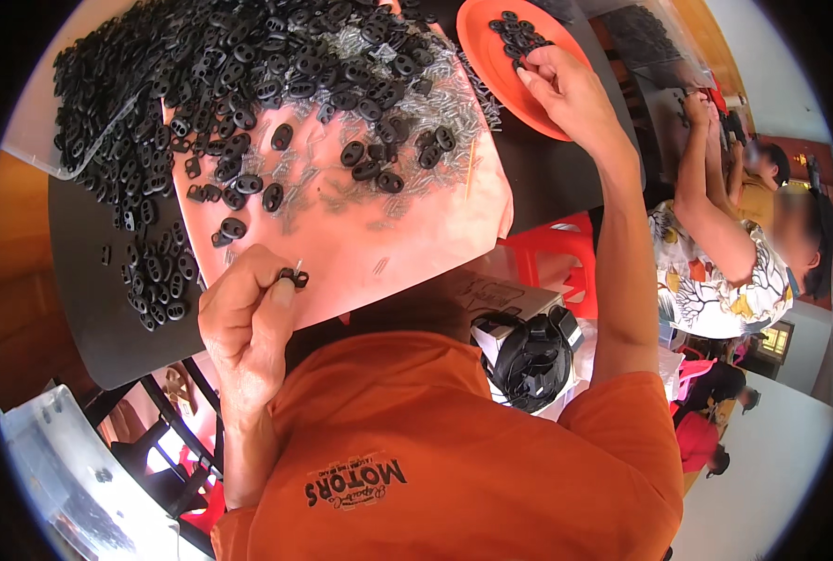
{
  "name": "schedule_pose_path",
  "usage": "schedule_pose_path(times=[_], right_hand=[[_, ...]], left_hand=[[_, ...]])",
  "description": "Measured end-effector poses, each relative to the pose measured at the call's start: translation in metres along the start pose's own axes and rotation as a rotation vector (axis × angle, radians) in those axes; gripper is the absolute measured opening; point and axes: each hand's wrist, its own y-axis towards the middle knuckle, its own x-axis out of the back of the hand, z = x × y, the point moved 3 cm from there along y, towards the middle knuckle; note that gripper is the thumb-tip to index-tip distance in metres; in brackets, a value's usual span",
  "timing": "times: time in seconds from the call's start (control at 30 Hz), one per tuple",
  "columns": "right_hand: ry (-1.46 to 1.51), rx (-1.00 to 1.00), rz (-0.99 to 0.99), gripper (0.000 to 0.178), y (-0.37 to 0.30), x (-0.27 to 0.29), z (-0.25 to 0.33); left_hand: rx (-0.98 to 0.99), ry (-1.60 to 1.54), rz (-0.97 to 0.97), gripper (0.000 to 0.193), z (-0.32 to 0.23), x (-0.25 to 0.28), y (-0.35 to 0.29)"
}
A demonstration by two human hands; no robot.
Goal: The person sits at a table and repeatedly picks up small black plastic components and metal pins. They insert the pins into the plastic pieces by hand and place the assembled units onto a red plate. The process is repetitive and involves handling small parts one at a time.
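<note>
The left hand [246, 323], left of centre, pinches a small black part [300, 280] with what looks like a thin clear piece [298, 265] standing at it; that sliver could slip away if the pinch loosens; the right hand [571, 93], upper right of the frame, has its fingers drawn narrow at black pieces [518, 34] on the orange plate [481, 54]; whether it grips one, I cannot tell; a bumped rim could spill them onto the dark counter [89, 299].
</note>
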Motion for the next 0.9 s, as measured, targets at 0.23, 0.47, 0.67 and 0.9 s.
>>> schedule_pose_path(times=[0.23, 0.47, 0.67, 0.9], right_hand=[[-0.018, 0.123, -0.152, 0.021, -0.004, 0.007, 0.014], [0.602, 0.498, 0.318, 0.020, -0.057, -0.017, 0.187], [0.577, 0.692, 0.228, 0.008, -0.056, -0.040, 0.205], [0.522, 0.665, 0.298, 0.008, -0.056, -0.037, 0.209]], left_hand=[[-0.021, -0.092, -0.023, 0.005, -0.002, -0.002, 0.004], [0.008, -0.180, 0.008, 0.007, 0.008, 0.001, 0.001], [0.059, -0.221, 0.004, 0.007, 0.000, -0.001, 0.001], [0.046, -0.182, 0.059, 0.004, 0.004, 0.005, 0.001]])
